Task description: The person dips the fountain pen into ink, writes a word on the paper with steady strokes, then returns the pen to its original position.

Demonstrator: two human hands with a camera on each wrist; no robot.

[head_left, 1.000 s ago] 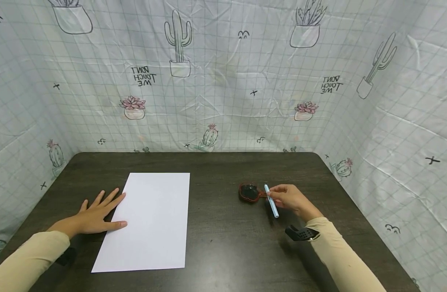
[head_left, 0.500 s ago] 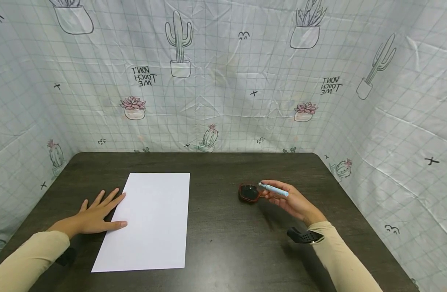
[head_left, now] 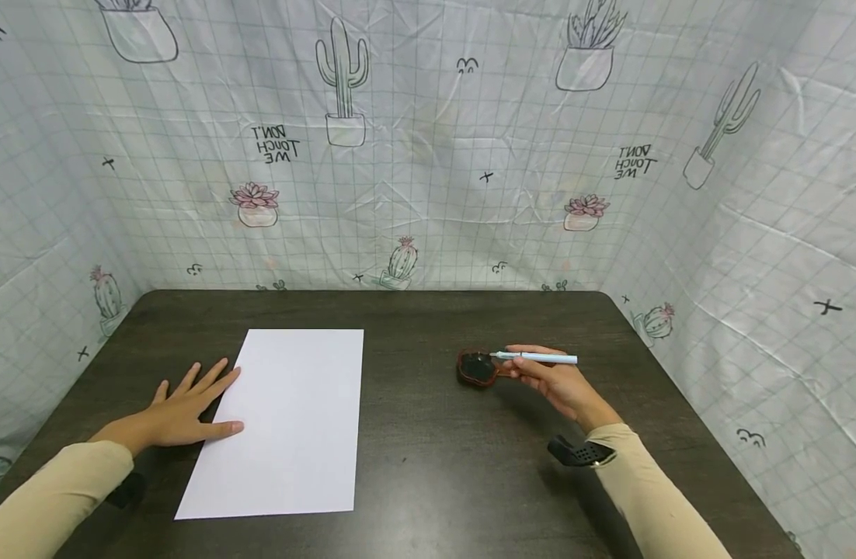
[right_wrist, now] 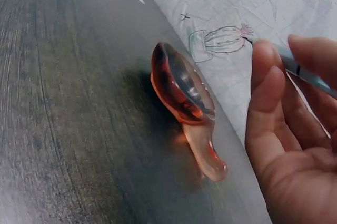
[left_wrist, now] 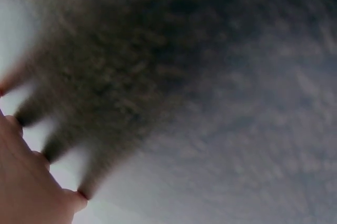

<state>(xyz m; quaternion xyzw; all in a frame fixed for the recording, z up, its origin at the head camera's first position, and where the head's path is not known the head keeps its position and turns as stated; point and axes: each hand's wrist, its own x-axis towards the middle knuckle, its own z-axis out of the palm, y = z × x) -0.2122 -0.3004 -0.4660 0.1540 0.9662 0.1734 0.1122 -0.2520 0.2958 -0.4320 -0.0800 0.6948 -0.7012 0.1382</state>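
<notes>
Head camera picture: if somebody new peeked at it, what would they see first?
Probably the white sheet of paper, bright on the dark table, with the left hand lying flat at its left edge. Next, the right hand on the right side, holding a pale blue pen level, tip toward a small reddish dish. Cactus drawings cover the curtain behind.

Open table in the middle

Bare table point(head_left: 428, 435) lies between the paper point(head_left: 288, 419) and the red dish point(head_left: 478, 368); curtain walls point(head_left: 428, 155) close three sides.
</notes>
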